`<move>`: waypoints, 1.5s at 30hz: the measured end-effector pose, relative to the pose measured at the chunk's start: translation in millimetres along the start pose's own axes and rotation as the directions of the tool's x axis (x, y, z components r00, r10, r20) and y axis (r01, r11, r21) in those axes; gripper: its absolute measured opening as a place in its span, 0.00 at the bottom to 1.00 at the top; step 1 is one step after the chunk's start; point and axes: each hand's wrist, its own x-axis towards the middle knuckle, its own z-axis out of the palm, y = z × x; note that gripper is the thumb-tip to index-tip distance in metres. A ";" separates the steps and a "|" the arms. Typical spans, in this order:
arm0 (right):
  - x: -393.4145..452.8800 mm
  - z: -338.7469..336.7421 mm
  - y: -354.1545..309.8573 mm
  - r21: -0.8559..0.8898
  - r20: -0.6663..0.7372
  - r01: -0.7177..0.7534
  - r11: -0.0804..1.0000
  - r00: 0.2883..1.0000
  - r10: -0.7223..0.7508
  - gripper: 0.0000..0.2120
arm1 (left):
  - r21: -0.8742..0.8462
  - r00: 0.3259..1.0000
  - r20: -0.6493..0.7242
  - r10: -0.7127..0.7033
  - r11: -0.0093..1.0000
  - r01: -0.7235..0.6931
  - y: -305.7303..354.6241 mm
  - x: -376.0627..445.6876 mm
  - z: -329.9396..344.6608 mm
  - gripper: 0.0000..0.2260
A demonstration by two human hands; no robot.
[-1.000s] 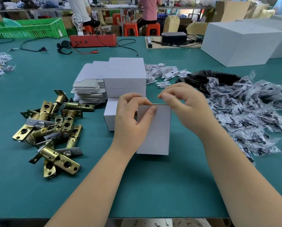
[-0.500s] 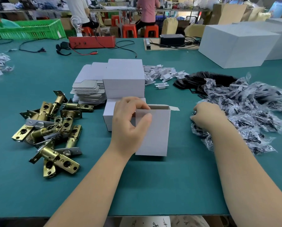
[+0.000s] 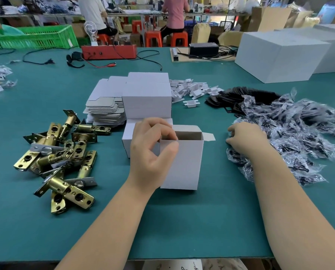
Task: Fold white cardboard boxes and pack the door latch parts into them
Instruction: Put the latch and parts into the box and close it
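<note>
A small white cardboard box (image 3: 184,164) stands upright in the middle of the green table (image 3: 182,221), its top open and one side flap sticking out to the right. My left hand (image 3: 153,149) grips its upper left corner, thumb on the front wall and fingers over the rim. My right hand (image 3: 246,140) rests on the near edge of a heap of clear plastic bags with dark small parts (image 3: 291,133), fingers curled into the bags. A pile of brass door latches (image 3: 59,158) lies to the left.
Folded white boxes (image 3: 147,98) and a stack of flat box blanks (image 3: 104,108) stand behind the open box. White plastic pieces (image 3: 193,90) and black flat parts (image 3: 246,96) lie further back. Large white cartons (image 3: 279,55) sit at the far right, a red device (image 3: 108,51) with cables at the back.
My right hand left the box top and went right to the bag heap, where it now stays. The box top came open. My left hand kept its hold.
</note>
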 end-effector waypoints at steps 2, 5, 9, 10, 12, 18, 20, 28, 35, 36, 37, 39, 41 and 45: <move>2.0 0.3 -0.2 0.030 0.002 0.000 1.000 1.000 0.000 0.13 | 0.009 0.999 -0.014 0.032 0.999 -0.032 -0.3 -0.4 -0.5 0.06; 4.9 1.6 -0.3 0.117 -0.062 0.017 0.993 0.998 -0.010 0.17 | 0.000 0.999 -0.026 0.027 1.000 -0.027 -1.1 0.1 0.0 0.09; 0.9 -1.4 -3.9 0.402 -0.243 0.195 0.895 0.965 -0.101 0.16 | -0.005 1.000 -0.026 0.010 1.000 -0.010 -3.0 0.6 0.6 0.10; -1.4 -2.5 -6.0 0.493 -0.280 0.238 0.837 0.954 -0.107 0.14 | -0.007 1.000 -0.025 0.007 1.000 -0.007 -3.7 0.7 0.6 0.10; -6.0 -5.1 -10.3 0.624 -0.347 0.291 0.725 0.935 -0.077 0.10 | -0.012 1.000 -0.022 0.003 1.000 -0.003 -4.9 0.8 0.9 0.09; -23.8 -21.5 -22.5 0.968 -0.241 0.238 -0.084 0.970 -0.023 0.11 | -0.012 1.000 -0.013 -0.018 1.000 0.018 -6.0 2.3 1.4 0.06; -32.6 -28.0 -28.3 0.921 -0.241 0.187 -0.342 0.963 -0.122 0.13 | -0.005 1.000 -0.009 -0.017 1.000 0.017 -6.0 2.6 1.7 0.06; -61.1 -27.1 -55.6 0.801 -0.559 0.598 0.016 0.757 -0.338 0.14 | 0.014 1.000 0.003 0.004 1.000 -0.004 -7.6 3.1 2.4 0.07; -66.2 -33.9 -50.5 0.738 -0.568 0.669 0.082 0.683 -0.459 0.12 | 0.022 1.000 0.001 0.001 1.000 -0.001 -7.4 4.1 2.3 0.06; -66.4 -35.9 -48.5 0.755 -0.560 0.653 0.059 0.689 -0.461 0.12 | 0.021 1.000 0.001 -0.001 1.000 0.001 -7.1 4.2 2.7 0.06; -66.8 -37.7 -46.6 0.773 -0.548 0.633 0.035 0.696 -0.464 0.12 | 0.020 1.000 0.002 -0.003 1.000 0.003 -6.6 4.2 3.0 0.06; -67.6 -38.7 -44.3 0.808 -0.514 0.589 0.010 0.713 -0.477 0.11 | 0.025 1.000 0.005 0.000 1.000 0.000 -6.1 4.2 3.3 0.06; -68.1 -37.9 -43.9 0.831 -0.464 0.555 0.043 0.734 -0.496 0.08 | 0.033 1.000 0.007 0.007 0.999 -0.007 -6.7 3.8 2.7 0.06; -66.2 -34.7 -45.5 0.732 -0.452 0.644 0.220 0.702 -0.550 0.08 | 0.023 1.000 0.012 -0.024 0.999 0.024 -6.7 3.3 2.4 0.07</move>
